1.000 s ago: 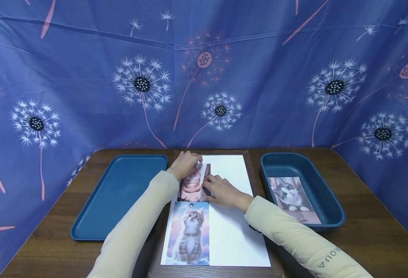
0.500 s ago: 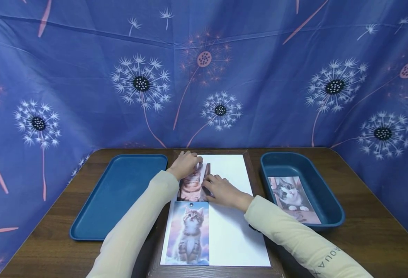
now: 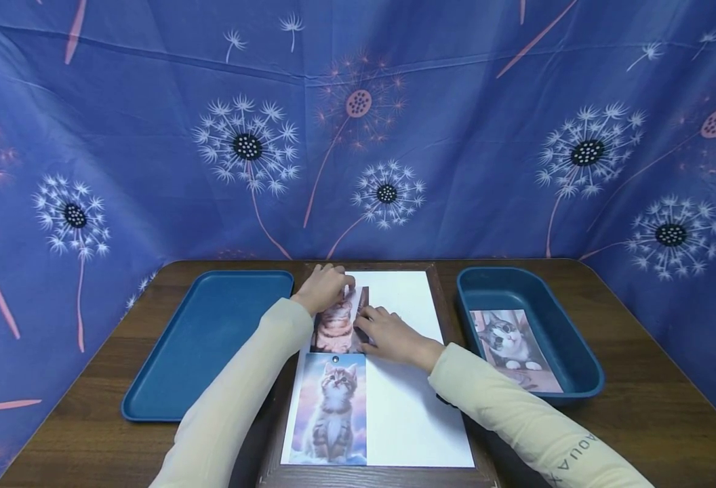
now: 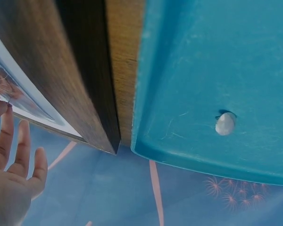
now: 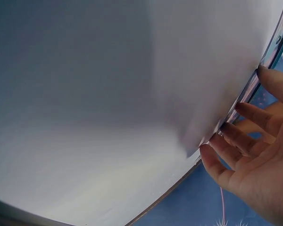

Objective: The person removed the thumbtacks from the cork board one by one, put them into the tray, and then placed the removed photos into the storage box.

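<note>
Blue backdrop (image 3: 468, 122), photo (image 3: 335, 332) at board's (image 3: 422, 413) far-left corner
Right hand (image 3: 394, 339), fingers straightish, probably steadies it; left hand's (image 3: 323, 290) grip unclear.

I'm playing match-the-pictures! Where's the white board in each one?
Head: the white board is in the middle, low down, inside the brown frame.
Left wrist: only a white strip of it shows, by the left edge.
Right wrist: it fills most of the picture.
Shared landmark: the blue cloth, behind the table, along the bottom, and at lower right, in that order.
</note>
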A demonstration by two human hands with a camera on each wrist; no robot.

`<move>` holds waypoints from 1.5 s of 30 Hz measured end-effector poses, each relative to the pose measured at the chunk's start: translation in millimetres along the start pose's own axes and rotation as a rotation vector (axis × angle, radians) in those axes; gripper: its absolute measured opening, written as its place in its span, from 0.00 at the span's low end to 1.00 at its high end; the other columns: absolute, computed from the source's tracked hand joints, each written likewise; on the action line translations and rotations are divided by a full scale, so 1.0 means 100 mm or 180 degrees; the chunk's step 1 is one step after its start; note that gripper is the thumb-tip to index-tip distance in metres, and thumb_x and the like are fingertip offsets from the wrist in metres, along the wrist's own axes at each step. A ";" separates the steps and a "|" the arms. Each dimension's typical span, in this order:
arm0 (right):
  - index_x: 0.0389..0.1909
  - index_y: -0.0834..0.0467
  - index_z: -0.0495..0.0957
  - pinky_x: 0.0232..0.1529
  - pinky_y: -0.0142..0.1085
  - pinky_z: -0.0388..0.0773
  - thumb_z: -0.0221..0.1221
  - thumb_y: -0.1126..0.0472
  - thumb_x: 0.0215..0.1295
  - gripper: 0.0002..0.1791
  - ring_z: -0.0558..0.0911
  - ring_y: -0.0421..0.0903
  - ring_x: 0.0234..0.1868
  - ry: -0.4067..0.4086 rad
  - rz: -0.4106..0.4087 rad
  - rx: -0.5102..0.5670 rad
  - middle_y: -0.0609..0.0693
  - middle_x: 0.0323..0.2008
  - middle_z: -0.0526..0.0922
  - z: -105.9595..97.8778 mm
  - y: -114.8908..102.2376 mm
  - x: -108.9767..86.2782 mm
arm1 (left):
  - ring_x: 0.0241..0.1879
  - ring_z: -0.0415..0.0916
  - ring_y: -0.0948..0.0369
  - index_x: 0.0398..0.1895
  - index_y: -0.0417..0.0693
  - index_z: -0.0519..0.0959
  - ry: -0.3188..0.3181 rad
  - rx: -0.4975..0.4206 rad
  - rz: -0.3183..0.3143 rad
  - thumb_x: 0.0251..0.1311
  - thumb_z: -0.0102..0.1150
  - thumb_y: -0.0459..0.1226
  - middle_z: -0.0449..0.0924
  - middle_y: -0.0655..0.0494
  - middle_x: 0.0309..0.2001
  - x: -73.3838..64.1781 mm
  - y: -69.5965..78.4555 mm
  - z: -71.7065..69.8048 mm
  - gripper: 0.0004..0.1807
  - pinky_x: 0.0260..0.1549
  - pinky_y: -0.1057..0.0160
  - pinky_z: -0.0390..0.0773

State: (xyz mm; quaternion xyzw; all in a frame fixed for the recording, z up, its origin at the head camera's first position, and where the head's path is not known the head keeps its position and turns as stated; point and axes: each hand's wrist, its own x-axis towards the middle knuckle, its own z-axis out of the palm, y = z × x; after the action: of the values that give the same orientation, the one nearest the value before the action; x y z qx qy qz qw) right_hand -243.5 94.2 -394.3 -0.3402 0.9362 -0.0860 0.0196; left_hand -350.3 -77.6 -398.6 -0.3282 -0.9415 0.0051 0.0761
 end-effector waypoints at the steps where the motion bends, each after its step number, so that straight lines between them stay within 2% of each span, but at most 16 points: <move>1: 0.54 0.58 0.70 0.48 0.51 0.71 0.58 0.53 0.60 0.23 0.70 0.54 0.55 0.0007 -0.0006 -0.0008 0.56 0.55 0.69 0.00 0.00 0.00 | 0.42 0.76 0.53 0.40 0.61 0.82 0.0004 -0.0012 0.0003 0.55 0.57 0.34 0.79 0.56 0.41 0.00 0.00 0.00 0.13 0.47 0.48 0.71; 15: 0.55 0.58 0.70 0.47 0.50 0.72 0.57 0.53 0.61 0.23 0.70 0.54 0.55 -0.0006 -0.0036 -0.0074 0.56 0.55 0.69 -0.03 -0.02 -0.02 | 0.40 0.75 0.55 0.39 0.61 0.82 0.0004 -0.0234 -0.0049 0.55 0.58 0.33 0.78 0.57 0.38 -0.03 -0.02 -0.04 0.13 0.47 0.47 0.70; 19: 0.55 0.58 0.69 0.48 0.50 0.72 0.57 0.52 0.61 0.24 0.70 0.54 0.55 -0.0037 -0.0003 -0.0097 0.56 0.55 0.69 -0.03 -0.02 -0.02 | 0.41 0.75 0.55 0.39 0.60 0.82 0.0082 -0.0307 -0.0036 0.55 0.58 0.32 0.78 0.56 0.39 -0.04 -0.03 -0.06 0.13 0.48 0.45 0.70; 26: 0.53 0.58 0.71 0.46 0.49 0.72 0.57 0.51 0.61 0.22 0.72 0.53 0.53 0.0042 -0.0026 -0.0074 0.55 0.52 0.70 -0.01 -0.02 0.00 | 0.40 0.76 0.54 0.40 0.59 0.82 0.0263 -0.0155 0.0062 0.53 0.60 0.33 0.79 0.56 0.39 -0.07 -0.06 -0.09 0.13 0.45 0.48 0.72; 35: 0.54 0.59 0.71 0.48 0.51 0.72 0.57 0.52 0.61 0.23 0.71 0.54 0.53 0.0008 -0.0023 -0.0036 0.56 0.54 0.70 0.00 -0.01 -0.01 | 0.40 0.74 0.54 0.44 0.57 0.81 0.0213 -0.0254 -0.0010 0.54 0.61 0.35 0.78 0.55 0.38 -0.17 -0.10 -0.19 0.13 0.46 0.49 0.72; 45: 0.53 0.58 0.71 0.46 0.49 0.72 0.57 0.52 0.61 0.22 0.72 0.53 0.52 -0.0003 -0.0042 -0.0038 0.56 0.53 0.70 -0.01 -0.01 -0.01 | 0.40 0.73 0.54 0.46 0.55 0.79 0.0180 -0.0297 -0.0090 0.54 0.59 0.32 0.78 0.55 0.39 -0.29 -0.21 -0.24 0.16 0.46 0.49 0.71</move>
State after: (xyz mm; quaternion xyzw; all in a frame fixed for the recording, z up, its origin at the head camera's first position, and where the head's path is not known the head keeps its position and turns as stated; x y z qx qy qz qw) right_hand -242.3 94.4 -392.9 -0.3465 0.9344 -0.0804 0.0173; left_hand -337.3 -113.1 -377.8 -0.3181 -0.9427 -0.0492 0.0874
